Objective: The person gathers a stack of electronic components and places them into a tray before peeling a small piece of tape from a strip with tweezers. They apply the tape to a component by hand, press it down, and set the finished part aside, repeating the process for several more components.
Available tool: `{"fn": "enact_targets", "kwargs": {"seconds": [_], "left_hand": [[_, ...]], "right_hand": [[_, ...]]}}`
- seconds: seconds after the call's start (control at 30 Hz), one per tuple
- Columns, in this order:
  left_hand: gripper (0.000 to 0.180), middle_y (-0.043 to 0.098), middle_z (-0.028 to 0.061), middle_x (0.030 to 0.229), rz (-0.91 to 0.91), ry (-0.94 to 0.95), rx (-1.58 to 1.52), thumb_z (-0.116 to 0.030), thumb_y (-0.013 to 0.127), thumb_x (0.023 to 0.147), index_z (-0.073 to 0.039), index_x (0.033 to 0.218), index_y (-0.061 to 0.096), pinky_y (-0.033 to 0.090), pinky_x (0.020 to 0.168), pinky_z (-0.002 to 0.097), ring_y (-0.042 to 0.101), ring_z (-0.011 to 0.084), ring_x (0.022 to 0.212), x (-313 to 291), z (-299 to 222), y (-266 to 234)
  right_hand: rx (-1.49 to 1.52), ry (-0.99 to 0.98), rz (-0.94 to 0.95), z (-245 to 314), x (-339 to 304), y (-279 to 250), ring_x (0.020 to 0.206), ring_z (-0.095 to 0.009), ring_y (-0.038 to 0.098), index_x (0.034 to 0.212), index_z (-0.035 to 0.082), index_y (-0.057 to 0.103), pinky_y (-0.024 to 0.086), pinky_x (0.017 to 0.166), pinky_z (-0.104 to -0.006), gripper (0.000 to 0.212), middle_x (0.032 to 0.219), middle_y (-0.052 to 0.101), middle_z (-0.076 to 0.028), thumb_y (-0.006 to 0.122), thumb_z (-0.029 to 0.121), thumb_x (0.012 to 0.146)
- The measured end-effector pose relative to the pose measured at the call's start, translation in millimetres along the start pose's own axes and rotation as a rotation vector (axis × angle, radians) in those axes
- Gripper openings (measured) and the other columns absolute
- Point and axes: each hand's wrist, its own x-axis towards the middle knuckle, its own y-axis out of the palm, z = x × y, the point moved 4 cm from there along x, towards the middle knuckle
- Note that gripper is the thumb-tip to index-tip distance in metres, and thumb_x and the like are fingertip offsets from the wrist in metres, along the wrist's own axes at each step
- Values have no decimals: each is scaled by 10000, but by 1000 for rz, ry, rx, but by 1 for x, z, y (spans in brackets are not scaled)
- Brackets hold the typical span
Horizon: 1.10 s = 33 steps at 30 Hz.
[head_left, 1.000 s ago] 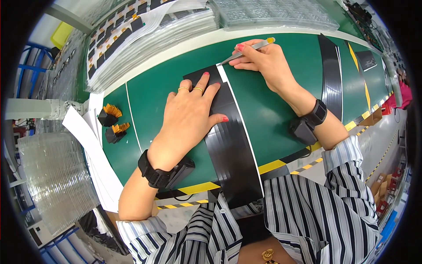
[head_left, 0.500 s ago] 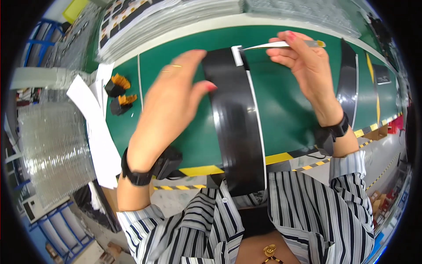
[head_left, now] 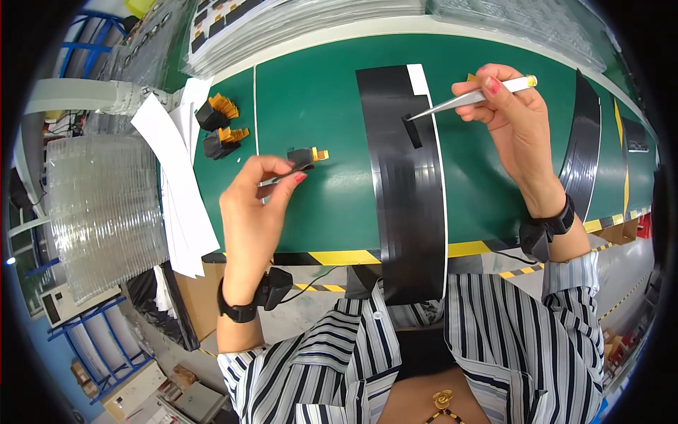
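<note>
My left hand (head_left: 253, 205) pinches a small flat black part (head_left: 301, 157) with an orange-gold flex tab, held left of a long black strip sheet (head_left: 409, 191). Between the fingers of my right hand (head_left: 512, 131) is a pair of silver tweezers (head_left: 448, 104), pointing left. At their tips a narrow black adhesive-like piece (head_left: 412, 132) lies over or just above the sheet; contact with it cannot be told. A white backing area (head_left: 419, 80) shows at the sheet's far right corner. The sheet's near end hangs past the table edge toward me.
Two stacks of black parts with orange tabs (head_left: 220, 143) sit on the green table (head_left: 318, 92) at left, beside white paper strips (head_left: 169, 169). Another black sheet (head_left: 583, 141) lies at right. Trays (head_left: 304, 21) are stacked along the back; striped tape (head_left: 346, 257) marks the front edge.
My left hand has left the sheet's far end and now holds a black part with an orange tab. The tweezers have moved from the white corner nearer to me, with a black piece at their tips.
</note>
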Motion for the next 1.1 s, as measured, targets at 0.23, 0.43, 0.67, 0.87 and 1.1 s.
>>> {"fn": "enact_targets", "kwargs": {"seconds": [0.23,0.43,0.67,0.87,1.1], "left_hand": [[168,556,42,741,180,-147,-776,-38,592,804,23,955,548,484,582,242,553,108,632,64,-34,38],[191,555,42,705,240,-205,-983,-16,582,798,9,987,566,448,544,219,523,99,577,68,-23,75],[199,552,42,686,316,-238,-1026,-14,583,797,6,994,566,422,526,212,512,98,562,60,-26,80],[204,547,37,682,345,-262,-1065,-24,591,795,10,994,564,418,521,217,509,97,558,58,-22,84],[195,541,29,665,280,-304,-1097,-32,596,793,14,980,568,413,514,212,506,91,558,59,-19,80]], "right_hand": [[32,-199,-29,15,-8,8,790,-226,606,960,-1,509,552,642,-304,160,910,565,-156,516,130,869],[16,-236,-82,9,-11,1,736,-228,611,913,4,499,557,641,-321,112,862,557,-137,544,80,845],[-34,-167,-137,0,-6,2,723,-227,615,906,1,494,557,635,-317,97,838,566,-133,537,63,846],[-27,-136,-187,-4,-4,-4,734,-223,618,905,2,501,553,633,-310,89,855,572,-132,529,68,852],[97,-58,-173,-6,-5,-3,718,-234,629,903,-13,512,550,664,-316,92,836,585,-132,546,45,840]]}}
